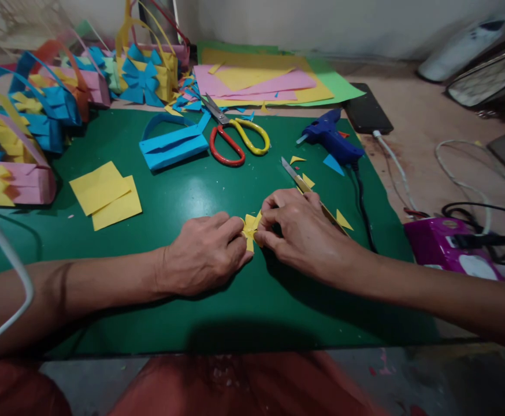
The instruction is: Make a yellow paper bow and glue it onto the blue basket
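Note:
Between my two hands, low over the green mat (157, 323), is a small yellow paper flower (249, 226) with several petals. My left hand (207, 251) pinches its left side, the thumb and fingers closed on the paper. From the right, my right hand (300, 231) grips a petal between thumb and fingertips. Partly under my right hand lies a craft knife (293, 173), its blade pointing up and left. Yellow paper scraps (343, 220) rest near it. Two yellow paper squares (105, 193) overlap on the mat to the left.
Scissors (227, 151) with red and yellow handles lie beside a blue paper bag (174, 144). A blue glue gun (334, 137) trails its cord at right, near a phone (367, 110) and a purple box (434, 242). Finished paper bags (148, 75) crowd the back left; coloured sheets (270, 75) lie behind.

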`<action>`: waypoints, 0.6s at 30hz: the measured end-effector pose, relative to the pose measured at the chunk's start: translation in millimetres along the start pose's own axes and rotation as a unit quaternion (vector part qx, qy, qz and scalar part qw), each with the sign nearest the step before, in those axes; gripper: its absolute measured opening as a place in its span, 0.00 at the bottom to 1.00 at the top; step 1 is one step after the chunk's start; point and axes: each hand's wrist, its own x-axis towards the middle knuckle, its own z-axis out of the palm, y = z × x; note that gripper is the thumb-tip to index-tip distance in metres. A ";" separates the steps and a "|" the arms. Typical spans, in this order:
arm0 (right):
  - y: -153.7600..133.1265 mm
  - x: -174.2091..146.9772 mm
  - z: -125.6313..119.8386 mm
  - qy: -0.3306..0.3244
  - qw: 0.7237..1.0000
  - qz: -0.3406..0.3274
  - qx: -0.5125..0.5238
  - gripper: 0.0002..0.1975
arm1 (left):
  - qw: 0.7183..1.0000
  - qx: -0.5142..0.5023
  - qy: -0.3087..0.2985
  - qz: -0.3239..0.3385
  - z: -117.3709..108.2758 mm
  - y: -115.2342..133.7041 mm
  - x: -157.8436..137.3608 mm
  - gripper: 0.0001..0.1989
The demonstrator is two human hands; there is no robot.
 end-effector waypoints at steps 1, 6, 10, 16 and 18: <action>-0.4 0.2 -0.1 0.001 1.000 0.000 -0.004 0.13 | 1.000 0.000 -0.001 0.000 0.2 0.0 -0.1 0.13; -1.7 1.0 -1.4 -0.003 1.000 0.010 -0.025 0.14 | 1.000 0.002 -0.003 -0.002 0.7 0.0 -0.9 0.14; -2.6 2.5 -3.4 -0.013 0.999 0.020 -0.034 0.13 | 1.000 -0.003 -0.004 -0.001 0.3 -0.3 -1.2 0.14; -6.3 6.8 -8.0 -0.035 0.997 0.048 -0.044 0.09 | 1.000 -0.004 0.001 -0.001 1.1 -0.2 -1.5 0.14; -7.3 8.1 -10.0 -0.046 0.996 0.060 -0.041 0.08 | 1.000 -0.002 -0.001 0.000 0.8 0.1 -1.5 0.14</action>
